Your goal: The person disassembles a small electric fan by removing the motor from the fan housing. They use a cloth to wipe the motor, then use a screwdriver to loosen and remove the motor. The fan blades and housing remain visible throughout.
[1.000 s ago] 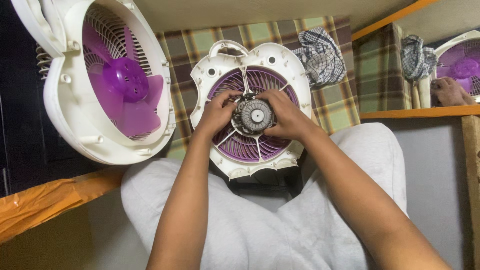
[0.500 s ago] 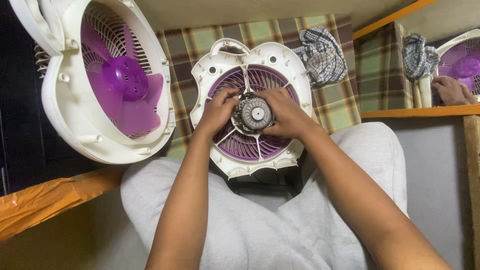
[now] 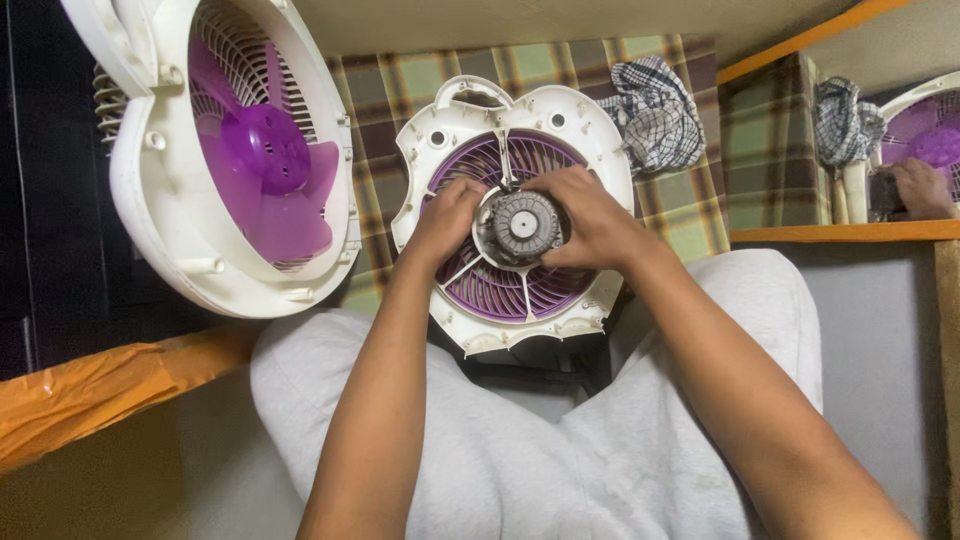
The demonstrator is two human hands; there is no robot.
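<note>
Hands braced the work: your left hand (image 3: pixel 447 222) and right hand (image 3: pixel 590 220) clasped the grey motor (image 3: pixel 522 226), centred on the lap-propped fan grille (image 3: pixel 510 215).

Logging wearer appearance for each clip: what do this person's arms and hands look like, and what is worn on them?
Both forearms are bare up to the frame edge: no sleeves show. The left hand and right hand wear no gloves, and no rings, watch or bracelet can be seen. Light grey trousers cover the lap beneath the arms.
</note>
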